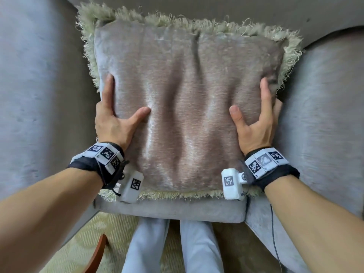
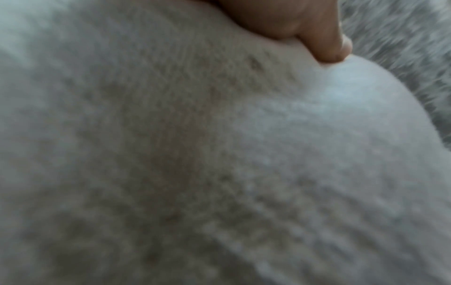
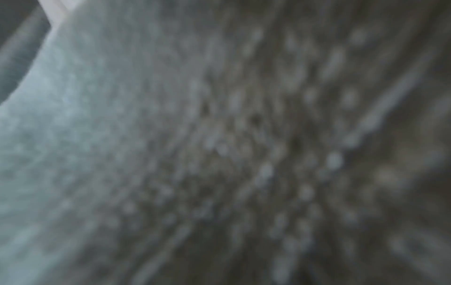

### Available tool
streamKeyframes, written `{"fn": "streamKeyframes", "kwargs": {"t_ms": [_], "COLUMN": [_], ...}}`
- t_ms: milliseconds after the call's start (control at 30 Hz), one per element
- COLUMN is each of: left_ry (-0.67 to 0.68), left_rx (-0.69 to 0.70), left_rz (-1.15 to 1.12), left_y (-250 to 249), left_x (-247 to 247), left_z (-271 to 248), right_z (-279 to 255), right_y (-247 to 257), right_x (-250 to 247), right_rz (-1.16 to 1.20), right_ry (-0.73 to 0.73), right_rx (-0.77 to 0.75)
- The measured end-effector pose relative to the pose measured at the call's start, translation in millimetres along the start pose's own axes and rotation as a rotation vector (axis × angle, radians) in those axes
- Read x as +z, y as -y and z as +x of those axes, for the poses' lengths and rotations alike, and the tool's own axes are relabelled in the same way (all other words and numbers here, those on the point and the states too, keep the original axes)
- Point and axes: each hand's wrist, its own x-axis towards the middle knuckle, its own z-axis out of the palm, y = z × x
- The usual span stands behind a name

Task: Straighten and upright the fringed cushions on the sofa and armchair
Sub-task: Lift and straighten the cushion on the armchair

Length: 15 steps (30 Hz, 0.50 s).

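A beige-pink velvety cushion [image 1: 187, 115] with a shaggy pale-green fringe [image 1: 177, 18] stands on the grey armchair seat [image 1: 177, 210] and leans towards the backrest. My left hand [image 1: 118, 109] grips its left side, thumb on the front face and fingers round the edge. My right hand [image 1: 256, 115] grips the right side the same way. In the left wrist view a fingertip [image 2: 324, 38] presses into the blurred cushion fabric [image 2: 195, 154]. The right wrist view shows only blurred fabric [image 3: 219, 154].
Grey padded armrests stand on the left [image 1: 39, 85] and right [image 1: 325, 115] of the cushion. My legs in light trousers [image 1: 145, 249] stand against the seat front, on a yellowish patterned carpet [image 1: 82, 243]. A reddish wooden piece [image 1: 98, 251] is at lower left.
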Motion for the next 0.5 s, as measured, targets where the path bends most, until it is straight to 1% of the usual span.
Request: {"fn": "streamKeyframes", "kwargs": {"t_ms": [133,233,333,400,500], "left_ry": [-0.097,-0.159,-0.211,-0.213,-0.193], "left_rx": [0.131,0.29,0.451,0.512,0.526], "left_rz": [-0.09,-0.168,-0.197,-0.22,-0.251], "left_y": [-34,-55,-71,-80,-85], "left_x": [-17,-23,-21,-13,3], "left_z": [5,12,25,41,68], "right_z": [19,36,54,67,82], "right_y": [38,57,63,60,45], "right_x": [-19,-32,-38,-36,-24], "right_rz": [0.025,0.021,0.06,0.058,0.059], "right_ry": [-0.114,-0.231,-0.344,-0.378,-0.376], "right_rx": [-0.15,-0.263,-0.364,-0.387,-0.357]}}
